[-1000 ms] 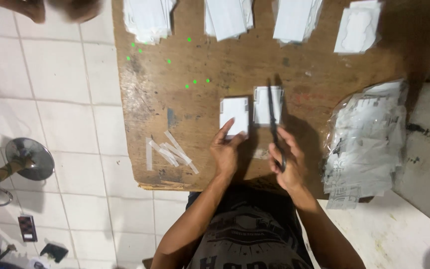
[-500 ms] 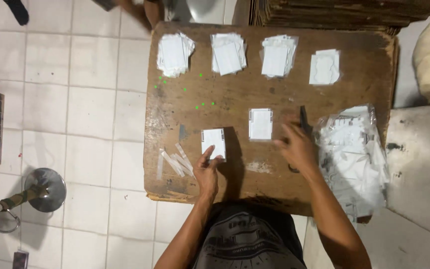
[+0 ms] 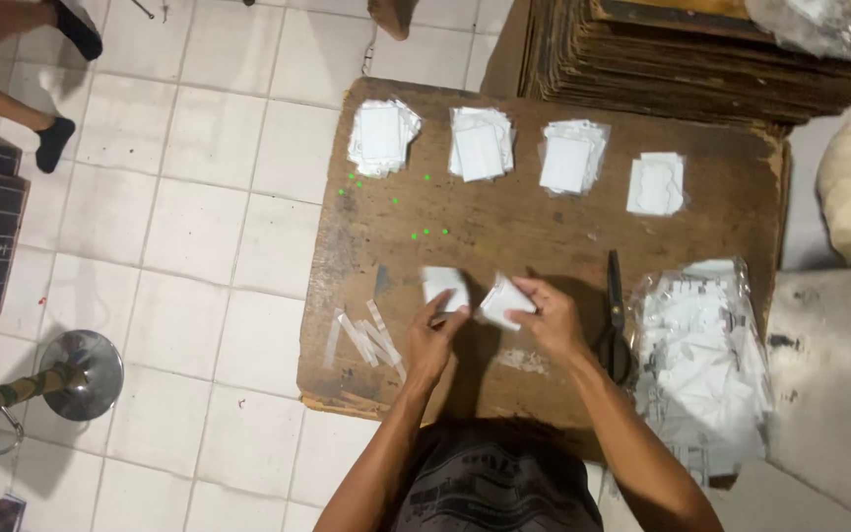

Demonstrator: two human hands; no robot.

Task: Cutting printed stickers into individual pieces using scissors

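Wooden board [image 3: 544, 236] lay flat over a white tiled floor [image 3: 199, 217], its surface worn and stained. Left hand [image 3: 432, 340] rested near the middle of the board, fingertips pressed on the near edge of a small white packet [image 3: 442, 286]; the fingers were bent but closed on nothing. Right hand [image 3: 547, 317] pinched a second white packet [image 3: 502, 299] between thumb and fingers, tilted, just right of the first. Black scissors [image 3: 614, 320] lay on the board just right of the right hand, untouched. A clear plastic bag [image 3: 706, 360] of white pieces sat at the right edge. Four piles of white packets [image 3: 480, 143] stood in a row along the far side. Thin clear strips [image 3: 364, 337] lay left of the left hand.
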